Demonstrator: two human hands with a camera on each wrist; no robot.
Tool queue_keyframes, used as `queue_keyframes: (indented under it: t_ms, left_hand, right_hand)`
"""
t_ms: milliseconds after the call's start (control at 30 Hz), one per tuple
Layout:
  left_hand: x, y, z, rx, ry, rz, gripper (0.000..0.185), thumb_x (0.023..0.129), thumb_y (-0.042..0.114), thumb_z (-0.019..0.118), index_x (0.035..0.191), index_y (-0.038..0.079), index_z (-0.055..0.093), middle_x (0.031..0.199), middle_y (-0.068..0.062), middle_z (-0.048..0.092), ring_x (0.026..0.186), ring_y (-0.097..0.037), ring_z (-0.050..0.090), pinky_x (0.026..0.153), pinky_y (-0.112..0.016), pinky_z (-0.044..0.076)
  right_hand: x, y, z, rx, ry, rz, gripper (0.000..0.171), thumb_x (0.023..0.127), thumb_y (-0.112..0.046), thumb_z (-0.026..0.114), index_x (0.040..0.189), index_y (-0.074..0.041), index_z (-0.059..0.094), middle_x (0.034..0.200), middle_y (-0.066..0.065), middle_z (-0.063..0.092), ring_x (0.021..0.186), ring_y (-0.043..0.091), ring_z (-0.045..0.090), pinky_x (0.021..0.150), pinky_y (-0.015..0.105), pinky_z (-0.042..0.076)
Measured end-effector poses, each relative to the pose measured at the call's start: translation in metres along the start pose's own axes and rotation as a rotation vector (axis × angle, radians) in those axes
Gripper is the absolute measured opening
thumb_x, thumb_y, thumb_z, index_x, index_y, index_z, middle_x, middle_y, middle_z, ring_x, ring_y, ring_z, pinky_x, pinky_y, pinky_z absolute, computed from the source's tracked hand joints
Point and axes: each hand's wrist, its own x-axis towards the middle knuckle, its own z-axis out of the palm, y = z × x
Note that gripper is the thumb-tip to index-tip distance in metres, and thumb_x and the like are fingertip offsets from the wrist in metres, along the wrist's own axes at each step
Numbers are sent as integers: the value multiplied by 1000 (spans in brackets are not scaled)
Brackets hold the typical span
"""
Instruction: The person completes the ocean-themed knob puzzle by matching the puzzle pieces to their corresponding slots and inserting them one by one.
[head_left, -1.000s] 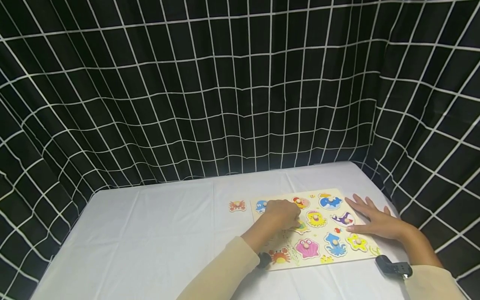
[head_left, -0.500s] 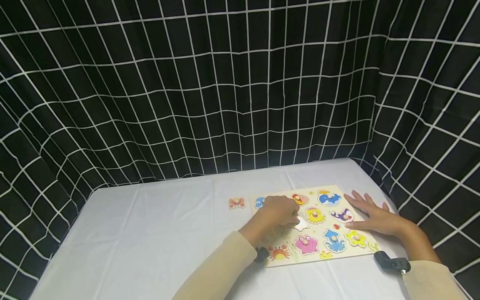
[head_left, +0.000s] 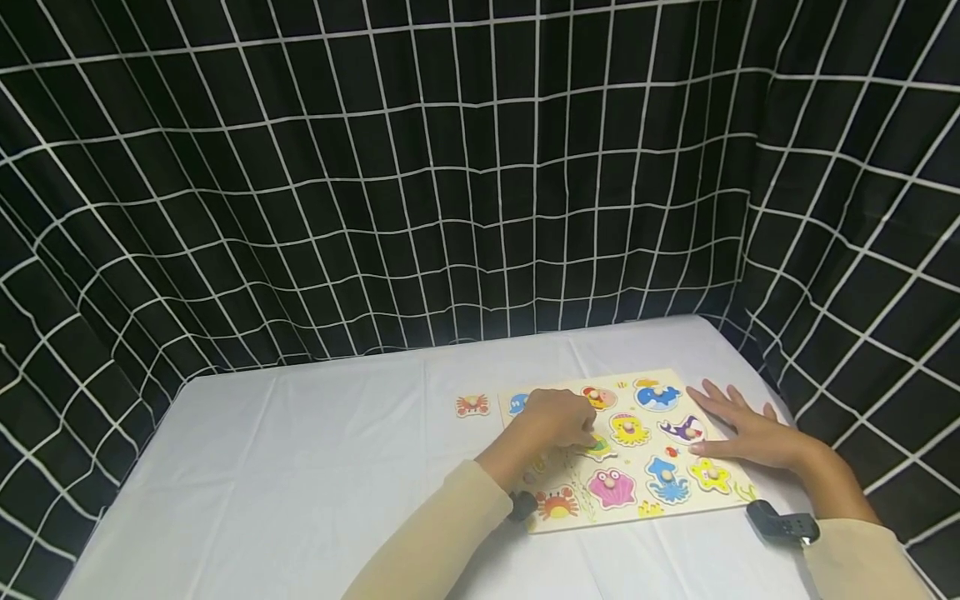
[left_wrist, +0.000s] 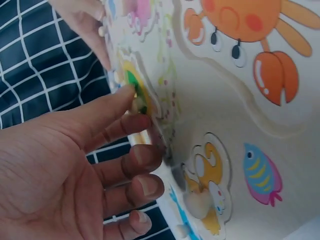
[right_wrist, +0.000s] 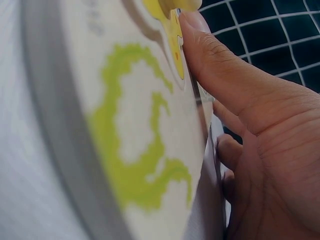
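A wooden peg puzzle board [head_left: 585, 518] with sea-animal pieces lies at the table's right side. My left hand [head_left: 555, 417] is over its left half. In the left wrist view, thumb and forefinger pinch the knob of a green and yellow puzzle piece [left_wrist: 132, 80], which sits at its place on the board; the other fingers are loosely bent. My right hand [head_left: 757, 433] rests spread at the board's right edge, its thumb on the surface near the purple whale piece [head_left: 684, 429]. The right wrist view shows that thumb close to the yellow starfish piece [right_wrist: 175, 45].
A loose crab piece [head_left: 472, 406] lies on the white-covered table [head_left: 300, 467], left of the board. A crab picture [head_left: 557, 503] shows in the board's lower left recess. Black curtains [head_left: 375, 208] with white grid lines enclose the back and sides.
The green and yellow piece's spot looked whitish half a second ago and shows green again now. My left hand has shifted only slightly. The right hand stays at the board's edge.
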Motion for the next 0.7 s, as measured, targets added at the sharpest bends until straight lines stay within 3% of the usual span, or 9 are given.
queue_keyframes:
  t_ms: [133,333,600,700]
  left_hand:
    - [0,2,2,23,-21,-26,20,91,48,72,97,29,73,74,15,62,71,-6,56,76,-30,44]
    - [2,3,3,50,-32,-46,21,91,49,72,93,28,72,73,15,60,71,-6,56,75,-30,44]
    - [2,2,7,-14,-19,-94,28,88,51,74,86,24,68,73,11,61,70,-8,56,76,-30,45]
    - [2,-1,8,-54,-19,-83,29,89,51,73,86,22,68,72,10,61,69,-9,56,73,-29,45]
  right_hand:
    - [-1,-1,0,3,2,-2,102,84,-53,75,160,-10,22,165,28,1,148,52,-16,102,77,-18]
    - [-1,-2,0,5,0,-6,101,85,-53,74,160,-10,23,165,29,1,148,53,-16,102,77,-17]
    - [0,-2,-1,4,0,-3,102,84,-53,75,160,-10,23,165,29,1,148,53,-15,103,77,-17]
    - [-1,-2,0,11,0,0,102,84,-53,75,160,-10,23,165,28,0,148,53,-15,103,77,-17]
